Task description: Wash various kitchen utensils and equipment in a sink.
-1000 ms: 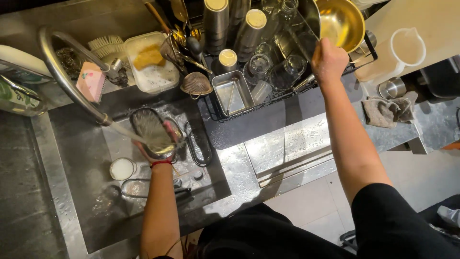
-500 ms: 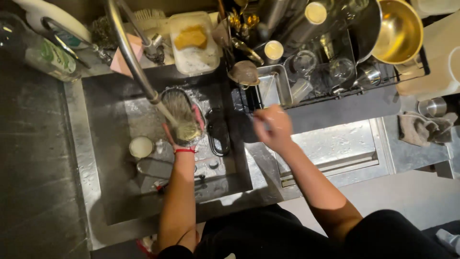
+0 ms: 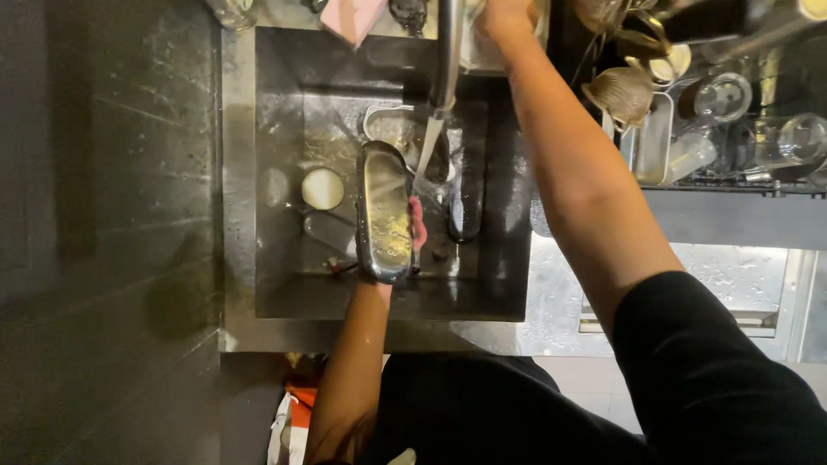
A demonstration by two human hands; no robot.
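Faucet (image 3: 447,52) above crowded sink (image 3: 284,297)

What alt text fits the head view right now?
Seen from above, the left hand holds a metal pan under the running faucet in a steel sink. The right hand reaches behind the faucet, beside a full dish rack.

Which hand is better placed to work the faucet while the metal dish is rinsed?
Probably the right hand: it is already up behind the faucet, at the sink's back edge. The left hand is occupied, holding the oval metal dish beside the water stream.
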